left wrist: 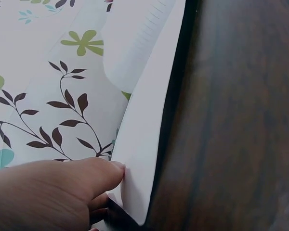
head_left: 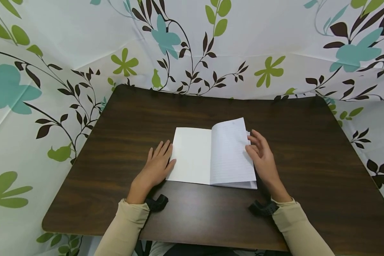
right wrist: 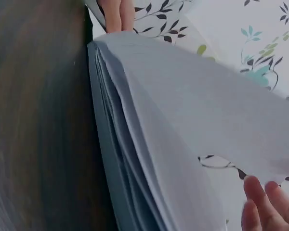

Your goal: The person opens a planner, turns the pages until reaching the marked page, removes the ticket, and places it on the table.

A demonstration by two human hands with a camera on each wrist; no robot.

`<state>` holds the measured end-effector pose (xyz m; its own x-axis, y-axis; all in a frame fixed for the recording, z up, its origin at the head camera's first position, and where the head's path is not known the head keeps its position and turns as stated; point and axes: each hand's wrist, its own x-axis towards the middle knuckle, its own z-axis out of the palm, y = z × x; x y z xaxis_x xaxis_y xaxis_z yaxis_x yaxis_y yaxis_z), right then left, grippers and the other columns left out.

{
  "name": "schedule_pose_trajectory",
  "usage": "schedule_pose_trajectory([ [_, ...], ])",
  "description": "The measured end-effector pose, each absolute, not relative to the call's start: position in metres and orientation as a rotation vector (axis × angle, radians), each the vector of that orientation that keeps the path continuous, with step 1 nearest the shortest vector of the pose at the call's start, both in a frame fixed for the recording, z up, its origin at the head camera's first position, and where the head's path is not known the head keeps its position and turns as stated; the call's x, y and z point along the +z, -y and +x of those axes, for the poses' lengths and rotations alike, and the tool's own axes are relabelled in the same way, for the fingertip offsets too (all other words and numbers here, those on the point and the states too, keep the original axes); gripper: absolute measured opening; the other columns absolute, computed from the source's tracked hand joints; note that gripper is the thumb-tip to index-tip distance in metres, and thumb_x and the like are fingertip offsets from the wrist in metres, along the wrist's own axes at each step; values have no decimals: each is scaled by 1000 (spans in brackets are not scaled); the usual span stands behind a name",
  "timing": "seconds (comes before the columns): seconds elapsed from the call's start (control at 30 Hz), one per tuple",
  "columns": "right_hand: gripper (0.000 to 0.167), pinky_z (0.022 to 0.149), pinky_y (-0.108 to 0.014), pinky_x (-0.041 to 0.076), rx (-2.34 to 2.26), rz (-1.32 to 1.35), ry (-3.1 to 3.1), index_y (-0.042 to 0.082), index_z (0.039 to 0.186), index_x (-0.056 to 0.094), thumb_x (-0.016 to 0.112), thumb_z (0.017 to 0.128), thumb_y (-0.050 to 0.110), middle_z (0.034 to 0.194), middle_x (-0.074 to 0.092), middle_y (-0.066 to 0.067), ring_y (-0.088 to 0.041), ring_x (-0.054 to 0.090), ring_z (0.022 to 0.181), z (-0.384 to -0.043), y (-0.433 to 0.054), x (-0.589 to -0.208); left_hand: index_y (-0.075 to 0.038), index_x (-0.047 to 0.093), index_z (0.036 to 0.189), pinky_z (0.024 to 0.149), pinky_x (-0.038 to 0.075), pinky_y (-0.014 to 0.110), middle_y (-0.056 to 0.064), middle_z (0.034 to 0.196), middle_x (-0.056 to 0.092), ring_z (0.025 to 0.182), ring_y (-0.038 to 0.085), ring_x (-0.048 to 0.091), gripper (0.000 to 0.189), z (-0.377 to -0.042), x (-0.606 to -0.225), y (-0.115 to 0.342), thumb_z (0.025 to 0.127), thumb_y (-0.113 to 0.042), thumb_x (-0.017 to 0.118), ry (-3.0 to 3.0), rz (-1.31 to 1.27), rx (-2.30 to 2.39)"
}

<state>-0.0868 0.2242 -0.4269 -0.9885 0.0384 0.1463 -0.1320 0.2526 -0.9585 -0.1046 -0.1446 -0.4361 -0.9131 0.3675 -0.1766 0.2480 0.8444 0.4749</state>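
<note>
An opened notebook (head_left: 192, 156) lies near the middle of the table, its left side blank white. On the right side is a lined page (head_left: 232, 153), raised and bowed above the leaves beneath. My left hand (head_left: 158, 163) rests at the notebook's left edge with fingers extended; its thumb (left wrist: 103, 175) lies on the white leaf's margin in the left wrist view. Beside the right edge is my right hand (head_left: 263, 158), fingers loosely bent, fingertips close to the lifted page. From the right wrist, those fingers (right wrist: 272, 204) appear spread near the page's free corner (right wrist: 284, 168).
The dark wood table (head_left: 307, 160) extends around the notebook on every side. Behind it hangs a white cloth (head_left: 92, 32) printed with leaves and flowers. Each wrist wears a black band, such as the left wristband (head_left: 156, 203), low over the table.
</note>
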Motion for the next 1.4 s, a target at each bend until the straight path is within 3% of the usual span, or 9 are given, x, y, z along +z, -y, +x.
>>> schedule_pose_trajectory([
  [0.17, 69, 131, -40, 13, 2049, 289, 2292, 23, 169, 9, 43, 109, 28, 173, 16, -17, -29, 14, 161, -83, -220, -428, -1, 21, 165, 127, 3, 70, 18, 175, 11, 164, 40, 5, 68, -105, -434, 144, 111, -34, 46, -2761, 478, 667],
  [0.27, 78, 125, -68, -4, 2085, 428, 2276, 24, 170, 4, 45, 107, 44, 176, 2, -13, -37, -2, 163, -78, -213, -430, 0, 21, 165, 127, 3, 70, 18, 175, 12, 164, 40, 5, 68, -105, -433, 144, 111, -34, 46, -2761, 480, 670],
  [0.37, 85, 121, -72, -11, 2069, 546, 2294, 24, 170, 3, 49, 104, 54, 177, -5, -7, -35, -10, 162, -75, -205, -434, 0, 20, 165, 127, 3, 70, 19, 175, 12, 164, 40, 5, 68, -105, -434, 144, 112, -33, 46, -2761, 480, 669],
  [0.47, 87, 126, -64, -6, 1993, 621, 2361, 24, 170, 2, 52, 104, 53, 178, -7, -3, -33, -11, 163, -72, -198, -437, -1, 19, 165, 127, 2, 70, 18, 175, 11, 164, 40, 4, 68, -104, -434, 145, 112, -35, 45, -2755, 468, 678],
  [0.7, 93, 126, -18, 12, 1713, 738, 2538, 25, 170, -2, 52, 102, 61, 178, 1, -7, -44, 16, 161, -66, -187, -441, -4, 17, 166, 128, -1, 68, 15, 176, 9, 164, 38, 1, 69, -105, -435, 146, 113, -45, 34, -2736, 440, 712],
  [0.93, 89, 126, -12, 7, 1545, 920, 2651, 22, 170, 2, 57, 103, 44, 178, 9, -7, -24, 14, 164, -67, -185, -446, -6, 19, 166, 129, 0, 67, 13, 176, 11, 165, 36, 4, 67, -105, -436, 146, 114, -47, 26, -2741, 439, 741],
  [1.1, 86, 130, -23, 13, 1305, 1005, 2791, 25, 169, 15, 63, 98, 21, 175, 21, -2, -21, 20, 162, -67, -185, -446, -7, 18, 167, 129, -1, 66, 12, 176, 10, 165, 36, 3, 66, -105, -434, 147, 114, -46, 22, -2727, 431, 757],
  [1.27, 74, 127, -59, 19, 1046, 1118, 2855, 26, 167, 27, 60, 101, 24, 173, 29, 0, -31, 25, 161, -68, -181, -448, -8, 22, 166, 129, -1, 65, 11, 176, 13, 165, 35, 5, 62, -105, -435, 148, 115, -44, 19, -2732, 421, 822],
  [1.4, 63, 124, -69, 17, 853, 1217, 2872, 26, 164, 36, 56, 104, 29, 173, 30, -4, -37, 23, 161, -67, -178, -452, -8, 27, 165, 129, 0, 65, 11, 175, 17, 164, 35, 8, 61, -104, -437, 150, 115, -42, 15, -2736, 409, 889],
])
